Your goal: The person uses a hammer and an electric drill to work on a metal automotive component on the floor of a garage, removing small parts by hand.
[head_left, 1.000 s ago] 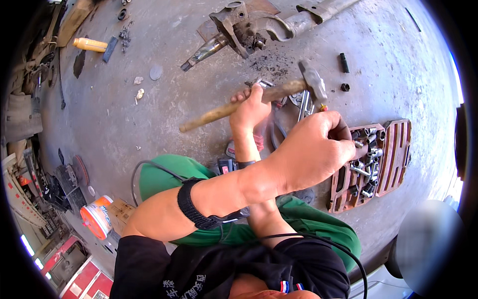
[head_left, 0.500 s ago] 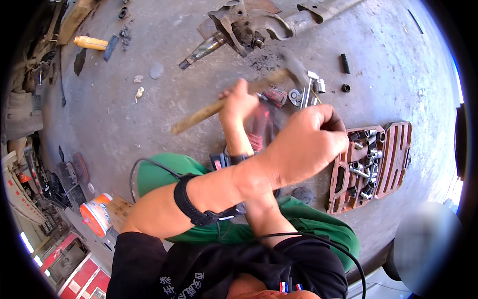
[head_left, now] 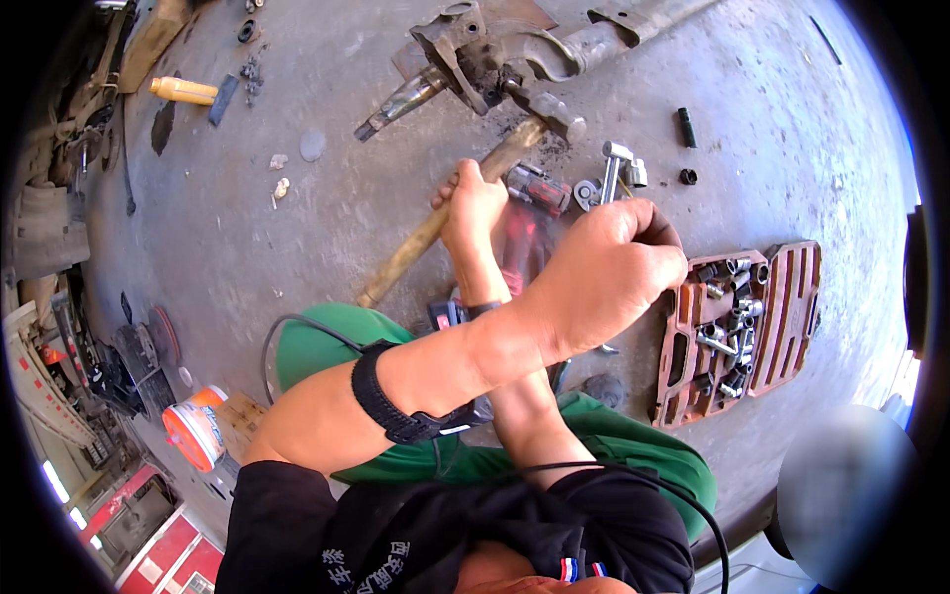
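My arms cross: my left hand (head_left: 623, 272) is on the right, closed with thumb and fingers together near the socket case (head_left: 787, 317); I cannot make out what, if anything, it holds. My right hand (head_left: 470, 208) grips the wooden handle of a hammer (head_left: 404, 267), whose metal head lies toward a rusty axle assembly (head_left: 539, 54). Beside my right hand are a red-and-black power tool (head_left: 539, 190), a ratchet (head_left: 586, 194) and a chrome extension piece (head_left: 614, 163). The open brown case holds several loose sockets (head_left: 742, 307).
A yellow bottle (head_left: 183, 89) and dark block (head_left: 222, 99) lie upper left. Metal parts (head_left: 139, 366) line the left edge, near an orange-and-white bucket (head_left: 193, 436) on cardboard. Two dark cylindrical pieces (head_left: 685, 127) are on the floor (head_left: 247, 228). My green-trousered legs (head_left: 317, 337) are below.
My right hand has moved left with the hammer, whose head has swung up and left toward the axle, uncovering more of the power tool. My left hand has shifted slightly left and up.
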A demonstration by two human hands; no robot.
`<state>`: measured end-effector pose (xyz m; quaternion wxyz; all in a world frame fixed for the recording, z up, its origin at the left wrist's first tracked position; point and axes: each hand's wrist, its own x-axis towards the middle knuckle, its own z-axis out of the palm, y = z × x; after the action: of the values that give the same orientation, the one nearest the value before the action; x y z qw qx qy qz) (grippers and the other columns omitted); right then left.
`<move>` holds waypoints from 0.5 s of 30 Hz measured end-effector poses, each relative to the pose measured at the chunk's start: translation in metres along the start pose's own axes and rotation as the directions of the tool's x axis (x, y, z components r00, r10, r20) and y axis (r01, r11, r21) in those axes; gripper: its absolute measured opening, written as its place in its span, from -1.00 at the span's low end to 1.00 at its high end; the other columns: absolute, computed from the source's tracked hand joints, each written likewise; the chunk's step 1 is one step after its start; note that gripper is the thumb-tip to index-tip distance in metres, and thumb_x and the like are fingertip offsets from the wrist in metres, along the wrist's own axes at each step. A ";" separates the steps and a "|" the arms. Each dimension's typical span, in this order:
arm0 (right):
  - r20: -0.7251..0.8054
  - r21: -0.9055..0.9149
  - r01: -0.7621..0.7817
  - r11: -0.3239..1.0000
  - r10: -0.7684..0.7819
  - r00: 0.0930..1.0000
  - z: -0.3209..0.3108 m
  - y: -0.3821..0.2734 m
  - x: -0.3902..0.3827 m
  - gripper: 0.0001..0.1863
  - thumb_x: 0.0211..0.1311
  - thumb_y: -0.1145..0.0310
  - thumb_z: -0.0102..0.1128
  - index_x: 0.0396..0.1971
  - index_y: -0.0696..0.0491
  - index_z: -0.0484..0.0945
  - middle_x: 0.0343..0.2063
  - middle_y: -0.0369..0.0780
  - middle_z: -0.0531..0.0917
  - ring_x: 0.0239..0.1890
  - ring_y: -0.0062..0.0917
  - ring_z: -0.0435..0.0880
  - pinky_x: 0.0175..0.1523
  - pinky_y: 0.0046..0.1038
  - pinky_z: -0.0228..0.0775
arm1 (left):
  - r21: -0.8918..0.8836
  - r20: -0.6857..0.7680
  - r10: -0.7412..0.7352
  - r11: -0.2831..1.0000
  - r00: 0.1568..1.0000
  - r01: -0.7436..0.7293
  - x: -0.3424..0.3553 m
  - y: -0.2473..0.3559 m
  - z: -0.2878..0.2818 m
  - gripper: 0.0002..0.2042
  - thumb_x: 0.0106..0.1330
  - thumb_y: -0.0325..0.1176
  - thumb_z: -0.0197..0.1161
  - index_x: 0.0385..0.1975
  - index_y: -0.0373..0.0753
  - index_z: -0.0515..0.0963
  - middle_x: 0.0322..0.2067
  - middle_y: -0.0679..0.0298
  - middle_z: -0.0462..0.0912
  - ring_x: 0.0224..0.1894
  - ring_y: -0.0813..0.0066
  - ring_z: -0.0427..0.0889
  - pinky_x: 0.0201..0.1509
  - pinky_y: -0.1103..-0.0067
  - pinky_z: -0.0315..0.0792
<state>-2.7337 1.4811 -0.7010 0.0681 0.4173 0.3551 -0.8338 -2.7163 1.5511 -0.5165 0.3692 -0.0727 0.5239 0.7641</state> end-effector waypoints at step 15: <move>-0.011 0.152 0.107 0.983 -0.106 0.994 -0.006 -0.005 -0.006 -0.89 0.20 0.44 0.07 -0.45 0.13 0.36 -0.64 -0.28 0.41 -0.70 -0.57 0.38 -0.61 -0.45 0.31 | -0.070 0.028 -0.034 0.997 0.999 0.036 0.004 -0.001 0.003 -0.89 0.16 -0.41 0.17 -0.38 -0.28 0.52 -0.47 0.44 0.49 -0.39 0.71 0.40 -0.28 0.72 0.28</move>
<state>-2.7281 1.4874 -0.6966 -0.0091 0.4028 0.3122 -0.8603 -2.7174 1.5562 -0.5178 0.3870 -0.0847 0.4900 0.7765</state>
